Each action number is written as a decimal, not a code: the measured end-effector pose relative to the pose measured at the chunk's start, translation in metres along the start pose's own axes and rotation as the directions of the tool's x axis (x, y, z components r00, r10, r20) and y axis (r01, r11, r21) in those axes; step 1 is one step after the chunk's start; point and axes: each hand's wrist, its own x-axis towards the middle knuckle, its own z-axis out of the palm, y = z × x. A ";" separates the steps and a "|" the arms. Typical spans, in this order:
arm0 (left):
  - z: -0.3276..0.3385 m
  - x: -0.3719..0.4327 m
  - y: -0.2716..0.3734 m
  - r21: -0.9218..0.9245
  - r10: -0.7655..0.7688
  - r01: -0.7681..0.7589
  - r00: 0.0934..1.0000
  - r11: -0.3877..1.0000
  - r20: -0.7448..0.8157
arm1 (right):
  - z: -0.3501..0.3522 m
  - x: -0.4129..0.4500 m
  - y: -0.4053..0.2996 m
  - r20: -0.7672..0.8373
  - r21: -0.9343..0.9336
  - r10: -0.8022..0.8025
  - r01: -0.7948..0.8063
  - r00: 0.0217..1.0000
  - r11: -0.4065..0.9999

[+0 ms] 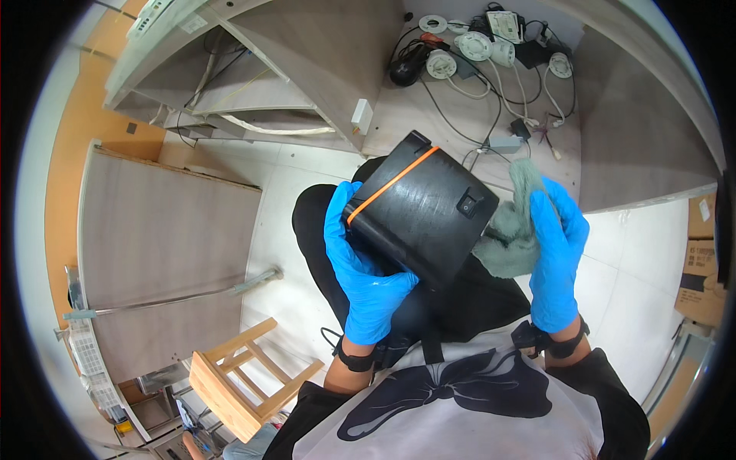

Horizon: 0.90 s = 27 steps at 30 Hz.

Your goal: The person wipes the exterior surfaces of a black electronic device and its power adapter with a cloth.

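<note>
Above my lap, my left hand (368, 270), in a blue glove, grips a black plastic device housing (422, 210) from its left and lower side. An orange band (394, 184) runs across one end of the housing, and a rocker switch (470, 203) sits near the opposite end. The housing is tilted, and its underside is hidden. In my gloved right hand (555, 253) is a bunched grey-green cloth (514, 227). The cloth hangs beside the housing's right edge; whether the two touch I cannot tell.
Several white dome-camera bodies (475, 46), black cables and a grey box (501, 144) crowd the open cabinet compartment (391, 129) ahead. A small white box (361, 116) is on the divider's edge. A wooden stool (230, 391) lies left; cardboard boxes (698, 276) stand right. Part of another person (250, 445) shows lower left.
</note>
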 end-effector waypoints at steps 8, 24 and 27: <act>-0.017 0.000 -0.004 -0.214 -0.214 0.166 0.952 0.962 -0.221 | -0.009 -0.001 -0.003 -0.146 0.116 -0.060 0.078 0.987 0.990; -0.078 0.039 0.006 -0.996 -0.494 -0.059 0.869 -0.060 -0.022 | -0.057 0.024 -0.011 -0.186 0.097 -0.103 0.123 0.977 0.988; -0.063 0.030 0.018 -0.987 -0.387 0.009 0.920 -0.158 0.071 | -0.066 0.019 -0.008 -0.084 0.110 -0.040 0.049 0.996 0.993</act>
